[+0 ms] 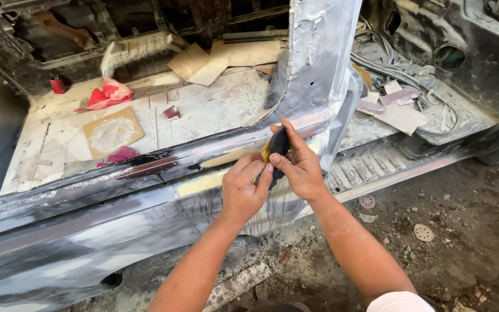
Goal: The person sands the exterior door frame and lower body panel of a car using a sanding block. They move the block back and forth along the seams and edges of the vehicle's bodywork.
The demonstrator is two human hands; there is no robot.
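Note:
Both my hands meet at the sill of a stripped car body, just below its filler-smeared door pillar. My right hand grips a dark folded piece of sandpaper with a yellow backing and presses it against the sill where pale yellow filler shows. My left hand is curled beside it, its fingertips touching the lower end of the same sandpaper. The sill panel is wet, with dark streaks running down its grey and black surface.
The bare cabin floor holds a red rag, cardboard pieces and a small red can. Loose wiring lies right of the pillar. Round sanding discs lie on the dirt ground.

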